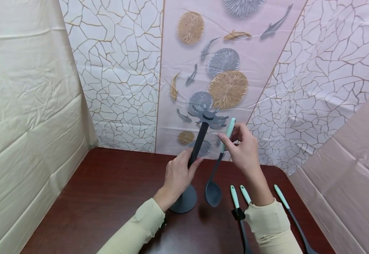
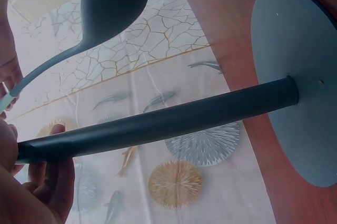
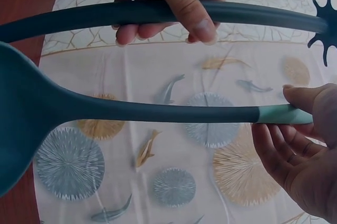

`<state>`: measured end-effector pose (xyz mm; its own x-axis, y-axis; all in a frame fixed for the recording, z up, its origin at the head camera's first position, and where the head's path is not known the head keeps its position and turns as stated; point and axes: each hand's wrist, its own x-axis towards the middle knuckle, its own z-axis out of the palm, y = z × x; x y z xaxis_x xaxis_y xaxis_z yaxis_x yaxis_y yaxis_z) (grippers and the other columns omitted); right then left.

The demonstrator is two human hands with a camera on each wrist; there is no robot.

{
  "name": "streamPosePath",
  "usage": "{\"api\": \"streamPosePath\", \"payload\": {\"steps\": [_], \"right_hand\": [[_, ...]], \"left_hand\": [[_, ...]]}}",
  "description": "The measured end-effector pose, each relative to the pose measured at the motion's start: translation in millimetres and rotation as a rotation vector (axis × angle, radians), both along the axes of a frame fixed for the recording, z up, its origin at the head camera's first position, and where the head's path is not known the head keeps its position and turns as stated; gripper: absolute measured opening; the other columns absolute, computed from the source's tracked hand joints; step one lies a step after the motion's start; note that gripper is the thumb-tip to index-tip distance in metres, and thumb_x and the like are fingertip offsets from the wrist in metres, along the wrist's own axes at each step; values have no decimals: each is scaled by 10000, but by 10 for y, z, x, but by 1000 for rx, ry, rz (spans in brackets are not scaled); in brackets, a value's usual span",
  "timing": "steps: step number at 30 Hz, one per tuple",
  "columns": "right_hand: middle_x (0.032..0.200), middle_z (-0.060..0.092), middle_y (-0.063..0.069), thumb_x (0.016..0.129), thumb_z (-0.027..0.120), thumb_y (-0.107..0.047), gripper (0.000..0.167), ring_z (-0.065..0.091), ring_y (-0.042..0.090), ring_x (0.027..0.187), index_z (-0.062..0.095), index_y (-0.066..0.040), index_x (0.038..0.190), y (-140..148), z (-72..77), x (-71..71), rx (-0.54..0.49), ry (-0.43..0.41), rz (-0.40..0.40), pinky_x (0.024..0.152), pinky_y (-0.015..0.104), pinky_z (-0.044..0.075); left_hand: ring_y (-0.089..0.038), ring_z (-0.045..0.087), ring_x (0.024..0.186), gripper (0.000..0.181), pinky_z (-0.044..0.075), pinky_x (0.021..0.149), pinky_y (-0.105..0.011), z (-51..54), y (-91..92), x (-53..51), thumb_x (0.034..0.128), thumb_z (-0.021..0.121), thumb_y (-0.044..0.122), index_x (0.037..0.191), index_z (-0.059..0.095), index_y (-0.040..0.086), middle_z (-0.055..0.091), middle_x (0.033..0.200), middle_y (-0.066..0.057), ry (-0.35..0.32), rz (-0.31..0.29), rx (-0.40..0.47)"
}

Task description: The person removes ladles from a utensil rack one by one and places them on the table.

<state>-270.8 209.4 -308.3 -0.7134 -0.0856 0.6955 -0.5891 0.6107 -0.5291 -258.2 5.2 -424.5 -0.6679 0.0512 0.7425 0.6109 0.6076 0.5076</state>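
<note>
My left hand [image 1: 178, 169] grips the dark post [image 2: 174, 124] of a utensil stand, below its top ring of curved hooks [image 1: 208, 117]. The stand's round base [image 1: 185, 200] is low by the tabletop; whether it touches is unclear. Beside the post, my right hand [image 1: 244, 150] pinches the mint handle [image 1: 228, 135] of a dark serving spoon between thumb and fingers. The spoon hangs bowl down, its bowl [image 1: 213, 194] to the right of the base. In the right wrist view, the spoon [image 3: 158, 112] and the post [image 3: 89, 17] lie apart, nearly parallel.
More mint-handled utensils lie on the dark red table [image 1: 108, 197] at the right: one [image 1: 234, 197] with a black piece across it, another [image 1: 245, 194] partly behind the right arm, and a third [image 1: 282, 197] near the right edge. Patterned cloth [image 1: 120, 70] hangs behind the table.
</note>
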Motion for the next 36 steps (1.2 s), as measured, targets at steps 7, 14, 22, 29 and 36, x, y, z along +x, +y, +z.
{"api": "streamPosePath", "payload": {"steps": [7,14,22,29,36], "right_hand": [[784,654,53,961,825,-249,344,655,169,689,615,-54,1153,19,-48,9,16,-18,-25,604,209,501],[770,649,66,962,825,-242,347,655,171,670,614,-35,1144,53,-124,-18,23,-37,-51,593,193,480],[783,634,85,958,828,-229,342,636,171,657,606,-27,1121,79,-170,-40,24,-72,-44,556,191,472],[808,617,82,973,811,-245,333,631,185,605,581,-59,1126,116,-208,-38,77,-127,-47,518,259,501],[815,597,93,974,811,-251,334,618,212,564,574,-70,1126,181,-299,-58,73,-215,-35,514,305,526]], "left_hand": [[-86,499,549,258,437,511,-284,-10,2,-1,1023,720,399,1119,620,181,499,785,69,1,-6,6],[-78,470,529,273,415,499,-271,-7,4,-1,1022,716,416,1112,617,177,480,765,66,9,-4,1],[-90,497,545,291,431,509,-281,-15,-10,-7,1031,695,437,1131,623,174,496,777,59,16,2,-2],[-105,523,562,302,460,526,-304,-8,-21,-5,1042,670,453,1146,622,174,507,791,58,21,0,-2],[-135,569,585,308,500,548,-346,-14,-17,-10,1032,683,445,1185,630,183,534,809,46,18,-1,-15]]}}
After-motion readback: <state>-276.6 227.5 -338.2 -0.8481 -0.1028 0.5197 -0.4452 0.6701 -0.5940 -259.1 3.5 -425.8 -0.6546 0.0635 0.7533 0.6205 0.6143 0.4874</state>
